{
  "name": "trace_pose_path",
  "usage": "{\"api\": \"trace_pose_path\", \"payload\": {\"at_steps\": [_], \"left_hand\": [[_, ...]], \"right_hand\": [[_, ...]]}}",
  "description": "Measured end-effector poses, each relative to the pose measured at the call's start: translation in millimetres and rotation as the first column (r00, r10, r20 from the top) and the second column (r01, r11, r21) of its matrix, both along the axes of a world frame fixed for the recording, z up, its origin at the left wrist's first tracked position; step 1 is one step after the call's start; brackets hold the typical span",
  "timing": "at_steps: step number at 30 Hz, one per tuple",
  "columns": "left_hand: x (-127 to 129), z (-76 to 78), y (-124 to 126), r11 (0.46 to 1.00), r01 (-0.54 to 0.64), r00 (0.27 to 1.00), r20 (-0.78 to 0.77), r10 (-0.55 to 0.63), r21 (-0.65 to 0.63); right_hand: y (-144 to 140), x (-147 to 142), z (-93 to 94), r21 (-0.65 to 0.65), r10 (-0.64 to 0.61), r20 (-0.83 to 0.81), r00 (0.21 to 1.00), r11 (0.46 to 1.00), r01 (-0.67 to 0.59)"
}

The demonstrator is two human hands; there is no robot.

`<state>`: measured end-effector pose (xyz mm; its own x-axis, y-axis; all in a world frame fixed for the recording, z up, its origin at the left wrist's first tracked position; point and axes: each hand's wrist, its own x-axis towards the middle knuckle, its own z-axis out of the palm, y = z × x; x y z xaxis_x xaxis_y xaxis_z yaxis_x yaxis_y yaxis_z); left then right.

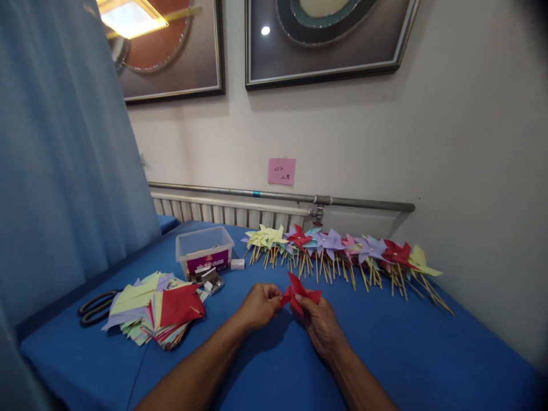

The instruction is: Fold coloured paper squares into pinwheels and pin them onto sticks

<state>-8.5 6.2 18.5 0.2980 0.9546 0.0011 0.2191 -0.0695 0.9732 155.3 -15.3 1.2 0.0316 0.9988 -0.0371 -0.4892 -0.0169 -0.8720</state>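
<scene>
A red paper pinwheel is between my two hands above the blue-covered table. My right hand grips it, the thumb pressed over its middle. At its left side, the fingers of my left hand are pinched together by one red blade tip; whether they hold that tip or something small I cannot make out. No stick shows on this pinwheel. Beyond my hands lies a long row of finished-looking pinwheels in yellow, red, purple, blue and pink, their thin wooden sticks pointing toward me.
Left of my hands lies a pile of coloured paper sheets, with black-handled scissors beside it. Behind stand a clear plastic tub, a small open box and a white box. A radiator, pipe and wall bound the back.
</scene>
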Motion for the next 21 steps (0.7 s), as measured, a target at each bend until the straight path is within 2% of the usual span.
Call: {"api": "trace_pose_path", "payload": {"at_steps": [10, 21], "left_hand": [[-2.4, -3.5, 1.7, 0.999, 0.032, 0.999, -0.001, -0.032, 0.017], [0.5, -2.5, -4.0, 0.996, 0.031, 1.000, 0.004, -0.031, 0.083]], "right_hand": [[-1.6, -1.8, 3.2, -0.014, 0.002, -0.014, 1.000, 1.000, -0.002], [0.5, -3.0, 0.4, -0.006, -0.056, -0.019, 0.998, 0.998, 0.056]]}}
